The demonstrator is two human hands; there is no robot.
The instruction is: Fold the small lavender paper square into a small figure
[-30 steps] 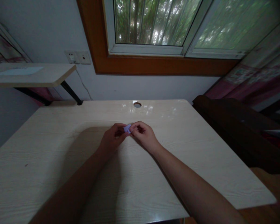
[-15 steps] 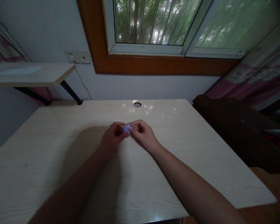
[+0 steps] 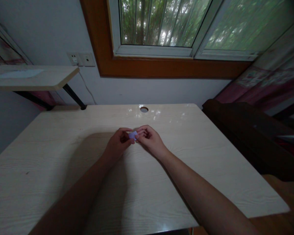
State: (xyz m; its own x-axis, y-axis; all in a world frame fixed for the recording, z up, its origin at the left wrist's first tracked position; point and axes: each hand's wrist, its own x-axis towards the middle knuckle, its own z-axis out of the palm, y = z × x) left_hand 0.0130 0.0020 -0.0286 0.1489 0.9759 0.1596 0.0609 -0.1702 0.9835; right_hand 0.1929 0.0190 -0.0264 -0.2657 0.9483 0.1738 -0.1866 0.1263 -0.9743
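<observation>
A small pale purple piece of folded paper (image 3: 132, 134) is pinched between both my hands, just above the light wooden desk (image 3: 63, 163). My left hand (image 3: 117, 145) grips its left side with thumb and fingers curled. On its right side my right hand (image 3: 149, 139) pinches it with the fingertips, the other fingers bent. The two hands touch each other at the paper, near the middle of the desk. Most of the paper is hidden by my fingers.
A round cable hole (image 3: 144, 109) sits near the desk's far edge. A raised shelf (image 3: 34, 78) on black brackets stands at the left. A wall socket (image 3: 80, 59) with a cord is behind. Dark furniture (image 3: 247, 130) borders the desk's right side, under a window (image 3: 161, 26).
Both hands have shifted slightly away from me, still pinching the paper. The paper's visible part has turned a little between the fingertips.
</observation>
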